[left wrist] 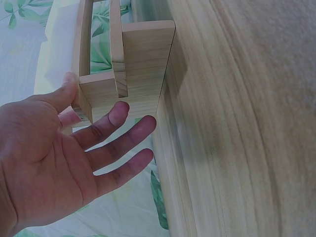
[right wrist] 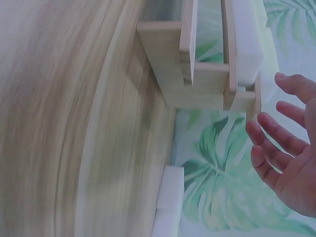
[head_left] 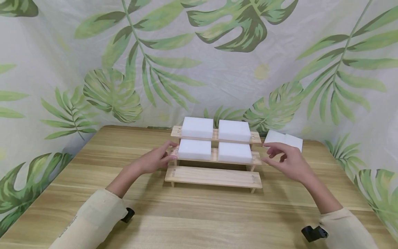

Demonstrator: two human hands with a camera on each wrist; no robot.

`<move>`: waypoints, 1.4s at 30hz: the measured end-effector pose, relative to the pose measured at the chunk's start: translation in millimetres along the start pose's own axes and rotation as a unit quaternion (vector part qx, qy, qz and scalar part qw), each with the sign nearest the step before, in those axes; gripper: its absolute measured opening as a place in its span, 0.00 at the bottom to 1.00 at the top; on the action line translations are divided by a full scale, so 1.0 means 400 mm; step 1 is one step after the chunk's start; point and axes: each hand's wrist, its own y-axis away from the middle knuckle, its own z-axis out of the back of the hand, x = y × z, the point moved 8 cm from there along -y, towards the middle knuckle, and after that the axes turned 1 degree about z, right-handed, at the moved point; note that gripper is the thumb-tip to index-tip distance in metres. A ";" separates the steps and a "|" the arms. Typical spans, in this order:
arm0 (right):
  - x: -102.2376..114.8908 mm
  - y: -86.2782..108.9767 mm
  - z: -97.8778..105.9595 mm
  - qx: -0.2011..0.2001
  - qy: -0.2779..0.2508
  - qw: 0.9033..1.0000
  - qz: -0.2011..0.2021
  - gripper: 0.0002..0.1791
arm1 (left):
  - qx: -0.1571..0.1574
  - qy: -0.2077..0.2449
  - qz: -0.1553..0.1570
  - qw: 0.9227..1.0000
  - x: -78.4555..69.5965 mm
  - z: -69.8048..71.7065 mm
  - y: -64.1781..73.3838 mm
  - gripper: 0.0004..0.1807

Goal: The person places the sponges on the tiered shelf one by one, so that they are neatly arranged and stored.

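A three-step wooden stand (head_left: pixel 214 175) stands between my two hands. Two white foam blocks (head_left: pixel 197 128) sit on its top step and two more foam blocks (head_left: pixel 194 149) on the middle step; the front step is bare. At the left end of the middle step is my left hand (head_left: pixel 153 160), thumb and index fingertip right at the board's end. Its other fingers (left wrist: pixel 123 143) extend loosely in the left wrist view. My right hand (head_left: pixel 287 160) hovers just off the stand's right end, fingers loosely bent and apart, holding nothing.
More white blocks (head_left: pixel 283 139) lie on the wooden table (head_left: pixel 199 218) at the back right, partly behind my right hand. A leaf-patterned cloth (head_left: pixel 224 76) hangs behind the table. Black devices (head_left: pixel 314 233) are strapped at both wrists.
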 end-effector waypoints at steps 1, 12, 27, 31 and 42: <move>-0.007 0.003 0.005 -0.001 -0.002 1.000 -0.005 0.21 | 0.001 -0.001 -0.001 1.000 0.000 0.000 0.000 0.29; -0.108 0.020 0.029 0.019 0.007 0.995 -0.093 0.24 | -0.001 -0.005 -0.005 1.000 -0.005 0.006 0.001 0.28; -0.237 0.019 0.026 0.048 0.013 0.985 -0.164 0.28 | 0.001 -0.003 -0.002 1.000 0.006 0.005 -0.002 0.28; -0.275 0.024 0.033 0.053 0.039 0.982 -0.177 0.31 | 0.000 -0.003 -0.003 1.000 0.005 0.004 -0.002 0.28; -0.346 0.042 0.044 0.070 0.079 0.972 -0.211 0.32 | 0.000 0.000 0.001 1.000 0.006 0.002 -0.001 0.28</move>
